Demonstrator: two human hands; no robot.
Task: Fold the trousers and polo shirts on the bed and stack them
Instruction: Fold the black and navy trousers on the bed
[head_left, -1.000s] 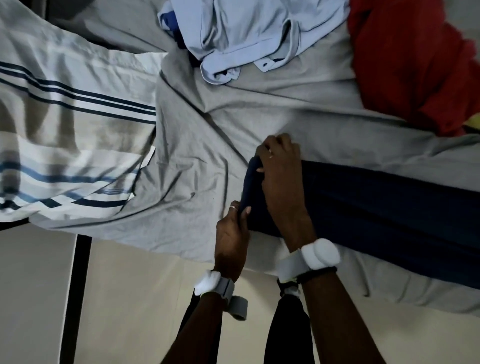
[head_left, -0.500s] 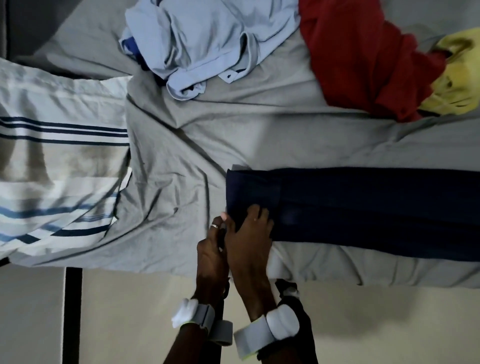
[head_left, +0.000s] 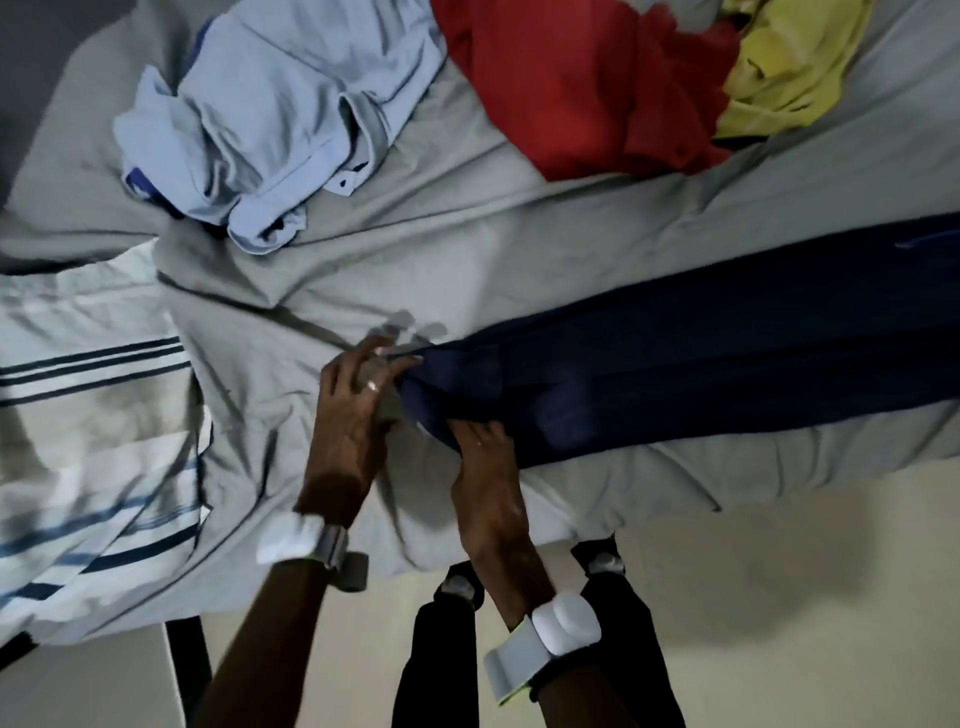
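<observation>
Dark navy trousers (head_left: 701, 364) lie stretched along the near side of the bed, running off to the right. My left hand (head_left: 353, 410) pinches the far corner of their left end, which is lifted a little off the sheet. My right hand (head_left: 485, 462) grips the near corner of the same end, fingers tucked under the cloth. A crumpled light blue polo shirt (head_left: 275, 124) lies at the back left. A red garment (head_left: 582, 83) and a yellow one (head_left: 784, 62) are heaped at the back right.
A grey sheet (head_left: 467, 249) covers the bed. A white pillow with dark blue stripes (head_left: 88, 415) lies at the left. The bed's near edge runs just below my hands, with pale floor (head_left: 779, 597) and my legs beneath it.
Both hands have spread apart onto the two corners of the trousers' left end, and that end has risen off the sheet. The camera has tilted, so the trousers now slant.
</observation>
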